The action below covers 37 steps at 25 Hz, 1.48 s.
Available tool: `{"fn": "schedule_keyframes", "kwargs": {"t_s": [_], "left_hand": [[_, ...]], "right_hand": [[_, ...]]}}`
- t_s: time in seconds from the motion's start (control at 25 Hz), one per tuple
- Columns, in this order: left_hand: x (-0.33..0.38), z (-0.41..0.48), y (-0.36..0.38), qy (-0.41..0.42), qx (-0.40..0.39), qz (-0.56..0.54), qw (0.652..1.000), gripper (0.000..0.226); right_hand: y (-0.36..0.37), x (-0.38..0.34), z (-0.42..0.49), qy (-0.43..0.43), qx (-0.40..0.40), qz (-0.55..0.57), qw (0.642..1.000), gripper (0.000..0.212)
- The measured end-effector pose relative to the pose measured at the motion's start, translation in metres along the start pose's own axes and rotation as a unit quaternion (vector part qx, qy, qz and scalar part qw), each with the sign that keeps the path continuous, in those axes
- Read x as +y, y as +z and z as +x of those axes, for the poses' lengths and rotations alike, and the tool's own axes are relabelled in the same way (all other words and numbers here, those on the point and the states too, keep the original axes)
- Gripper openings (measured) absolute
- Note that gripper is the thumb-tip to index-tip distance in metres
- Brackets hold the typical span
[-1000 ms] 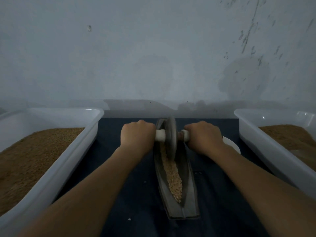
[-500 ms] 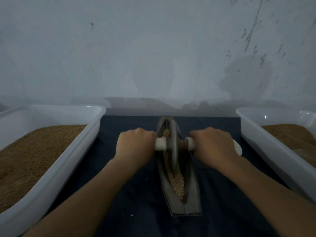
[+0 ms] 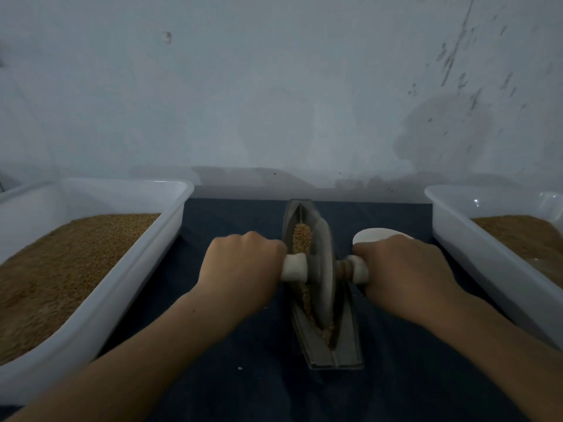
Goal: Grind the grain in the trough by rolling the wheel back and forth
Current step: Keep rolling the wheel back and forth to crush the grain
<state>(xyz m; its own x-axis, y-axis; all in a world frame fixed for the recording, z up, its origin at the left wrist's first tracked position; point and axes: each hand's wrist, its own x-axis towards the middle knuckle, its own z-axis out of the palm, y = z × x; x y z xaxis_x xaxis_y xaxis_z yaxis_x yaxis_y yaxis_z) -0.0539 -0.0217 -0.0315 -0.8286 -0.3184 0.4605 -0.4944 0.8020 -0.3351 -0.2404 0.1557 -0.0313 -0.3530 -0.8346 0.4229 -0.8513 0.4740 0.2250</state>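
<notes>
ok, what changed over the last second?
The wheel rolled toward the person along the trough, from its far end to about the middle, uncovering grain beyond it. The left hand and right hand came back with it, still gripping the handles. The left bin, right bin and white dish stayed put.

A narrow trough (image 3: pixel 347 351) runs down the middle of a dark counter (image 3: pixel 259 376), with the wheel (image 3: pixel 324 263) upright in it. The left tub (image 3: pixel 143 269) and right tub (image 3: pixel 475 254) wall in both sides, leaving an open strip of counter each side of the trough. A white dish (image 3: pixel 374 234) sits in the right strip, just beyond the right grip (image 3: pixel 405 269). A wall (image 3: pixel 274 86) closes the far edge.
</notes>
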Motion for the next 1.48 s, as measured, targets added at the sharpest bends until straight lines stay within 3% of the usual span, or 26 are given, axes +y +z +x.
{"fn": "schedule_keyframes", "kwargs": {"t_s": [0.16, 0.28, 0.4, 0.52, 0.6, 0.8, 0.96, 1.04, 1.16, 1.24, 1.48], "left_hand": [[-0.001, 0.044, 0.018, -0.057, -0.041, -0.02, 0.997, 0.009], [-0.006, 0.067, 0.016, -0.061, -0.083, -0.028, 0.994, 0.014], [-0.005, 0.039, 0.012, -0.041, -0.046, -0.035, 0.997, 0.011], [0.001, 0.0, 0.002, 0.021, 0.031, -0.012, 0.999, 0.049], [-0.002, 0.0, -0.004, 0.018, 0.06, 0.001, 0.998, 0.06], [-0.001, 0.044, 0.028, -0.068, 0.004, 0.001, 0.998, 0.022], [-0.005, 0.06, 0.024, -0.072, -0.031, -0.024, 0.997, 0.006], [-0.004, 0.037, 0.019, -0.055, -0.005, -0.024, 0.998, 0.015], [0.001, -0.003, 0.004, 0.012, 0.066, -0.004, 0.998, 0.053], [-0.001, -0.003, 0.002, 0.018, 0.078, 0.003, 0.997, 0.057], [-0.004, 0.067, 0.019, -0.038, -0.02, 0.027, 0.999, 0.008]], "right_hand": [[0.017, -0.002, 0.05, 0.038, -0.033, 0.04, 0.998, 0.025], [0.016, -0.003, 0.076, 0.059, -0.066, 0.045, 0.995, 0.012], [0.013, -0.001, 0.045, 0.034, -0.047, 0.04, 0.998, 0.026], [0.006, -0.002, -0.004, 0.002, 0.029, -0.003, 1.0, 0.043], [0.004, 0.002, -0.008, -0.007, 0.035, -0.02, 0.999, 0.044], [0.026, -0.001, 0.055, 0.025, -0.002, 0.028, 0.999, 0.025], [0.025, 0.0, 0.074, 0.039, -0.015, 0.034, 0.999, 0.02], [0.022, 0.001, 0.047, 0.013, 0.0, 0.025, 1.0, 0.029], [0.01, 0.0, 0.002, -0.019, 0.055, -0.016, 0.998, 0.05], [0.007, 0.001, -0.005, -0.005, 0.059, -0.033, 0.998, 0.049], [0.028, -0.001, 0.061, 0.066, -0.036, 0.078, 0.994, 0.01]]}}
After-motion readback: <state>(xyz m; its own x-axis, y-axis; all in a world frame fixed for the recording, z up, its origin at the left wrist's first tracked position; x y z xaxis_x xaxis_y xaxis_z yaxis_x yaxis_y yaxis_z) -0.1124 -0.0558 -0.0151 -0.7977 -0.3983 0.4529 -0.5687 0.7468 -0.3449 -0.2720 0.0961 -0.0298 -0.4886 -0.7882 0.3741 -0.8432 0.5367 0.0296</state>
